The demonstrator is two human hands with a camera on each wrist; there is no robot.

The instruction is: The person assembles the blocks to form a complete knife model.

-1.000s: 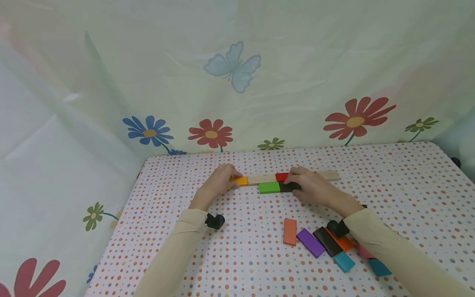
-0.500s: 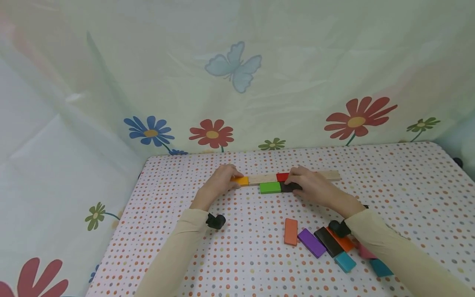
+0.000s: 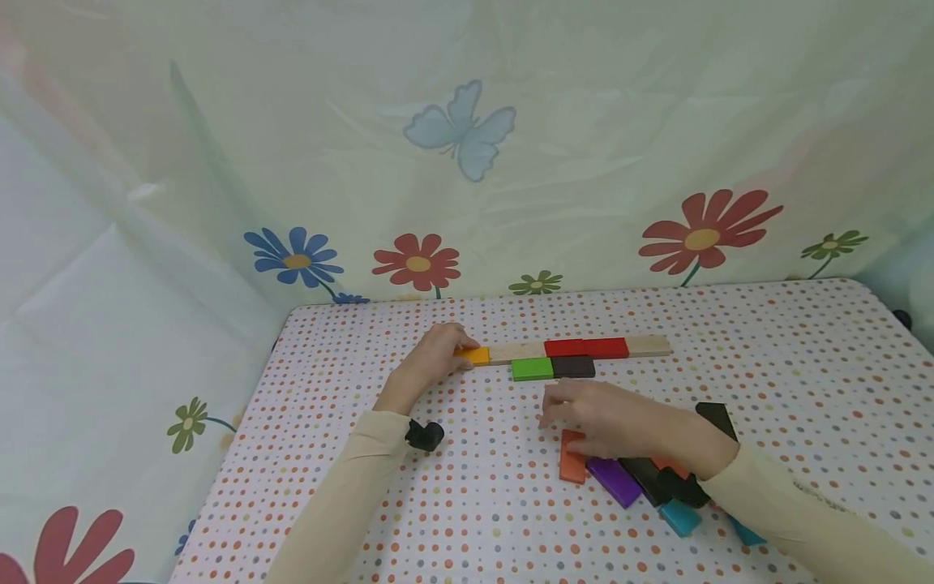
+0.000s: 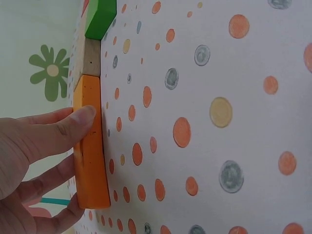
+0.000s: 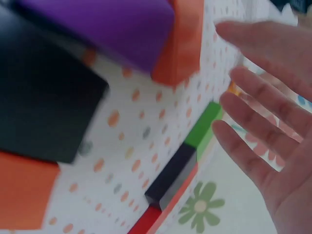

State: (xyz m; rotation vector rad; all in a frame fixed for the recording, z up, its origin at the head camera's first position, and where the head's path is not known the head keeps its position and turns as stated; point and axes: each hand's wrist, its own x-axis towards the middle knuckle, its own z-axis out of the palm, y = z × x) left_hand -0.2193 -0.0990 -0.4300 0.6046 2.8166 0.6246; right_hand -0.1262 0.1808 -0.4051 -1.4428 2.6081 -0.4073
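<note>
My left hand (image 3: 430,362) holds the yellow-orange block (image 4: 91,165) at the left end of a row, thumb on its face and fingers along its far side. Beside it in the row come a plain wood block (image 3: 516,352), two red blocks (image 3: 606,348) and another plain one (image 3: 648,346). A green block (image 3: 532,369) and a black block (image 3: 573,367) lie end to end against the row's near side. My right hand (image 3: 609,418), its fingers apart and holding nothing, hovers over the far end of an orange-red block (image 3: 572,468).
Near my right wrist lie a purple block (image 3: 614,482), a dark block, another orange one and a teal block (image 3: 680,517), partly covered by the arm. A second teal piece (image 3: 746,531) shows by the sleeve. A flowered cloth hangs behind the dotted table (image 3: 350,341).
My right hand has let go of the black block and moved back toward the loose blocks, uncovering the red blocks. My left hand has stayed on the yellow-orange block.
</note>
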